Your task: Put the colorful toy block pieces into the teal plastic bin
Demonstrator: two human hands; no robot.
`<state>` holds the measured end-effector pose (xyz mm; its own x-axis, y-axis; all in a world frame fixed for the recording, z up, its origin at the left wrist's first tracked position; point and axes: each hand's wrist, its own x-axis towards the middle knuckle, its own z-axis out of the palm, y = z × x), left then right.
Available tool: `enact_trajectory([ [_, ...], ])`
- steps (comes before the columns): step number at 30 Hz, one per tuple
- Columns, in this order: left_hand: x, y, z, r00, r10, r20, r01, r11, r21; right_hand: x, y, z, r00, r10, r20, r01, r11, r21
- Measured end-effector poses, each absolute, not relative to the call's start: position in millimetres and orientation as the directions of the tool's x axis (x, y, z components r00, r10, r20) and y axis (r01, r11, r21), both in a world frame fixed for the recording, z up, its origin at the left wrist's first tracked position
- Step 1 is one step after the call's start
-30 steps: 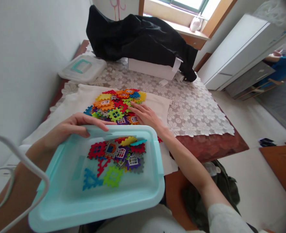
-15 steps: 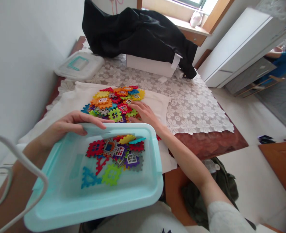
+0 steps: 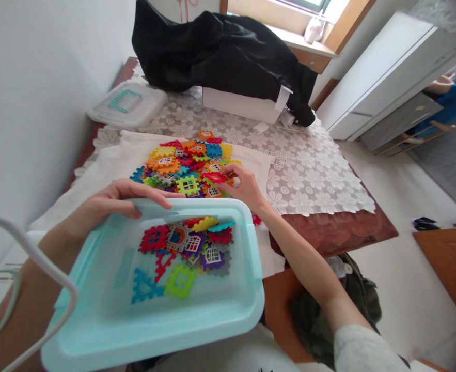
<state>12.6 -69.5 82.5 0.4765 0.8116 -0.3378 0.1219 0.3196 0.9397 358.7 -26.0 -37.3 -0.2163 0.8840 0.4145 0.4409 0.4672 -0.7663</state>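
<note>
Fingers of the right hand (image 3: 247, 188): bent and closed on a red piece (image 3: 214, 177), pinched at its right edge between thumb and forefinger. Held at the near right side of the pile (image 3: 163, 164); contact with the parts beneath not determinable. Fingers of the left hand (image 3: 107, 204): clamped on the tub (image 3: 142, 336) at its far left, thumb over the inner wall, forefinger laid along the far rim.

Tub: pale teal, nearer than the pile and hiding part of its near edge. Support beneath: hidden. Inside, bunched toward the far right: a red square (image 3: 154, 238), a yellow piece (image 3: 205, 223) and a purple piece (image 3: 212, 256) among others. Lying nearer and to the left of these: a red triangle (image 3: 163, 264), a blue triangle (image 3: 146, 287) and a lime square (image 3: 180, 281), the last two just beside each other.

Pile: mixed colours, some parts with white window lattices, heaped on a white cloth (image 3: 254, 160). Under that, a lace cover (image 3: 301, 186) on the red-brown tabletop (image 3: 328, 235).

Far left: a lid (image 3: 146, 108). Far centre: a black sheet (image 3: 220, 57) draped over a white box (image 3: 243, 105). Near left: a white cable (image 3: 53, 274). Near right, below tabletop level: a dark green backpack (image 3: 309, 320). Far right: a person in blue (image 3: 454, 103).
</note>
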Motion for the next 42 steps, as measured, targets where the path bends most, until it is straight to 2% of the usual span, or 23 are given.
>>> enact_trajectory([
  [5, 14, -75, 82, 0.464, 0.842, -0.275, 0.08, 0.27, 0.96, 361, -26, -35, -0.195, 0.896, 0.399, 0.402, 0.444, -0.801],
  [13, 12, -69, 81, 0.48, 0.813, -0.329, 0.097, 0.324, 0.941, 369, -16, -36, 0.116, 0.921, 0.373, 0.316, 0.321, -0.893],
  [16, 10, -67, 80, 0.488, 0.808, -0.331, 0.112, 0.318, 0.941, 370, -12, -36, 0.173, 0.936, 0.305, 0.171, 0.277, -0.946],
  [19, 9, -66, 79, 0.501, 0.796, -0.339, 0.109, 0.331, 0.937, 367, -16, -29, 0.191, 0.956, 0.221, -0.074, 0.238, -0.968],
  [21, 9, -67, 79, 0.502, 0.797, -0.335, 0.115, 0.323, 0.94, 363, -27, -19, 0.125, 0.967, 0.222, -0.235, 0.246, -0.94],
  [23, 9, -68, 78, 0.488, 0.809, -0.328, 0.12, 0.31, 0.943, 357, -41, -6, -0.039, 0.955, 0.295, -0.305, 0.27, -0.913],
  [25, 10, -70, 78, 0.468, 0.819, -0.333, 0.126, 0.311, 0.942, 354, -52, 5, -0.265, 0.886, 0.381, -0.255, 0.317, -0.913],
  [27, 10, -71, 79, 0.461, 0.819, -0.341, 0.133, 0.316, 0.939, 353, -56, 9, -0.386, 0.826, 0.412, -0.174, 0.373, -0.911],
  [30, 10, -69, 79, 0.475, 0.817, -0.326, 0.128, 0.303, 0.944, 361, -46, 0, -0.296, 0.87, 0.394, -0.019, 0.407, -0.913],
  [32, 9, -68, 78, 0.482, 0.821, -0.306, 0.116, 0.286, 0.951, 369, -37, -11, -0.24, 0.891, 0.385, 0.185, 0.431, -0.883],
  [34, 9, -68, 77, 0.478, 0.823, -0.306, 0.119, 0.285, 0.951, 375, -31, -20, -0.272, 0.883, 0.383, 0.432, 0.468, -0.771],
  [36, 9, -68, 77, 0.471, 0.823, -0.318, 0.13, 0.292, 0.947, 378, -29, -27, -0.336, 0.867, 0.367, 0.602, 0.497, -0.625],
  [39, 8, -67, 77, 0.48, 0.82, -0.312, 0.126, 0.287, 0.95, 374, -33, -34, -0.41, 0.851, 0.328, 0.672, 0.525, -0.522],
  [42, 7, -66, 77, 0.494, 0.813, -0.309, 0.134, 0.28, 0.951, 370, -34, -39, -0.43, 0.836, 0.34, 0.639, 0.548, -0.54],
])
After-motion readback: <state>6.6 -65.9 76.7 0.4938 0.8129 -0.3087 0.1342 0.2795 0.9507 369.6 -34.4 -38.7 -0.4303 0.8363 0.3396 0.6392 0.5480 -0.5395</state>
